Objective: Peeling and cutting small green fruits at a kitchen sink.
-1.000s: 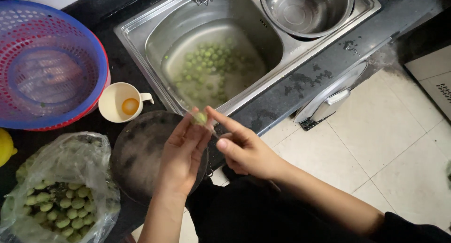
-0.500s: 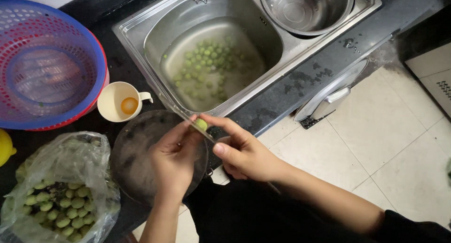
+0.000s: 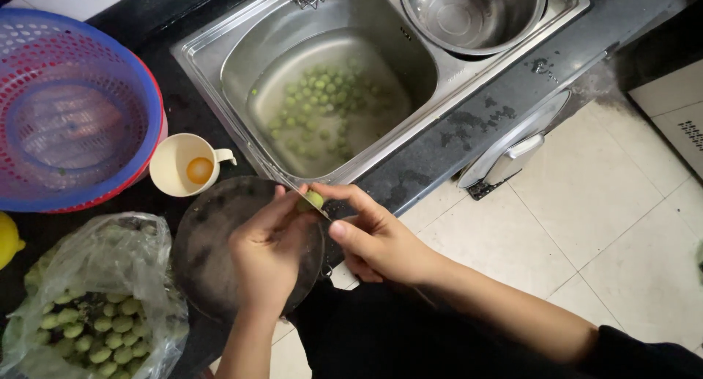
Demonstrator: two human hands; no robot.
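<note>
Steel sink (image 3: 220,38) set into the dark bench (image 3: 469,130), taken here as landmark: shallow water in its near basin, with many small green fruits (image 3: 322,104) floating or sunk. In the basin to the right of that, an empty steel bowl (image 3: 472,13), top rim cut off by the frame. Left of the sink, stacked blue and red plastic baskets (image 3: 73,108), seemingly empty through the mesh. Between baskets and sink, a cream cup (image 3: 187,165) with something round and orange inside, kind not clear. Just in front of the sink, a round dark board (image 3: 212,240), partly covered by the hands. Above its far edge, a single green fruit (image 3: 313,199) pinched in the left hand (image 3: 267,258), grip clamped on it; right hand (image 3: 373,236) closed round a thin knife (image 3: 293,188), blade against the fruit, handle hidden in the palm. Far left in front of the sink, a clear plastic bag (image 3: 95,291) holding more green fruits, cut off at the bottom. Yellow object (image 3: 9,240) at the left edge, mostly out of frame.
</note>
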